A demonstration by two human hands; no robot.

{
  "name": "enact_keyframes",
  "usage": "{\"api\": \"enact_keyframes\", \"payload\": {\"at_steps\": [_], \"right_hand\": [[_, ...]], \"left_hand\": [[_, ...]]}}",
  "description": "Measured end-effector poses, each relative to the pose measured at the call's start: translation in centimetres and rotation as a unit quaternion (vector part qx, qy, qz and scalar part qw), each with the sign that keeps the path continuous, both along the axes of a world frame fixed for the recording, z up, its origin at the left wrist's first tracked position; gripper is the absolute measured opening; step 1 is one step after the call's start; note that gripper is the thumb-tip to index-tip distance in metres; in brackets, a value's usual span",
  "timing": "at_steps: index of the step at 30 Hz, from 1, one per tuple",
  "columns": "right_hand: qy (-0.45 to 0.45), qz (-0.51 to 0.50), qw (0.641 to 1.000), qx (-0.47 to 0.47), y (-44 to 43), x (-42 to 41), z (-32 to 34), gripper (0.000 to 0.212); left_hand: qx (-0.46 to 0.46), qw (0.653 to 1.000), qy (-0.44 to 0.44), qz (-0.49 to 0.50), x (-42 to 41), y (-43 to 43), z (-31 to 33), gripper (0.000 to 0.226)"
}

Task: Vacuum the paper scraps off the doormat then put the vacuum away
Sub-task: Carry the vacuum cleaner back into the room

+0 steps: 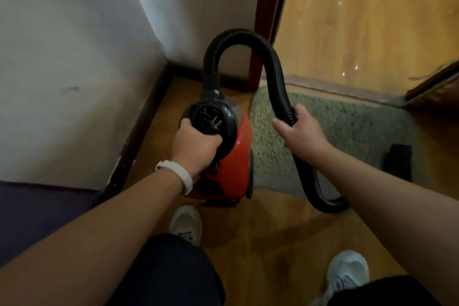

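Task status: the doormat (347, 126), at 2 o'clock from the person's feet, shows no paper scraps on its visible pile, so the vacuuming step is judged complete. A few small pale specks lie on the wooden floor (360, 20) past the threshold at 1 o'clock; whether they are scraps or glints cannot be told. The put-away step is judged to be in hand and not finished: the vacuum (233, 154) is not stowed, and both hands are on it.

Position of the vacuum: the red and black body sits at 12 o'clock, near the wall corner, over the strip of floor between the skirting board (139, 136) at 10 o'clock and the left edge of the doormat. Whether it rests on the floor or is carried just clear of it cannot be told. A power plug (215, 124) sits in the round black end of the body, with cord coiled there.

Left hand (196, 149): closed in a full wrap on the rim of the round black end of the body, fingers curled under and out of sight. A pale wristband (177, 174) sits on this wrist.

Right hand (300, 129): closed around the black ribbed hose (263, 57), thumb extended along the near side. The hose arches up from the body at 12 o'clock, passes through this hand, and loops down to the floor at 3 o'clock.

A black flat object (397, 161) lies on the doormat at 3 o'clock; it may be a nozzle, but this cannot be confirmed.

Remaining: stow the vacuum with hose gathered.
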State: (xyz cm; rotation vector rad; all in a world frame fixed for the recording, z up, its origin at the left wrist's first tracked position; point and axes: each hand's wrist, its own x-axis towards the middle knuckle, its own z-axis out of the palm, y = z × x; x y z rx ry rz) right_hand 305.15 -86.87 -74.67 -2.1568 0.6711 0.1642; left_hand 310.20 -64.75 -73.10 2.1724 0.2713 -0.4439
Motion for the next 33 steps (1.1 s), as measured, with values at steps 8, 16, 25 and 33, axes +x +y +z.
{"api": "enact_keyframes", "payload": {"at_steps": [8, 16, 25, 33], "right_hand": [[0.062, -0.055, 0.996, 0.026, -5.7, -1.4, 5.7, 0.024], [0.072, -0.106, 0.992, 0.015, -10.8, -4.1, 23.7, 0.033], [-0.020, -0.213, 0.977, -0.006, -13.6, -5.8, 44.9, 0.027], [-0.170, -0.323, 0.931, 0.005, -12.4, -9.3, 56.2, 0.030]], "left_hand": [[0.049, 0.994, 0.095, -0.031, 0.7, -6.0, 5.1, 0.040], [0.035, 0.992, 0.097, -0.079, 1.6, -9.8, 22.9, 0.041], [-0.023, 0.983, 0.060, -0.171, 1.9, -13.7, 42.2, 0.032], [-0.141, 0.960, 0.018, -0.241, 1.2, -19.0, 54.4, 0.026]]}}
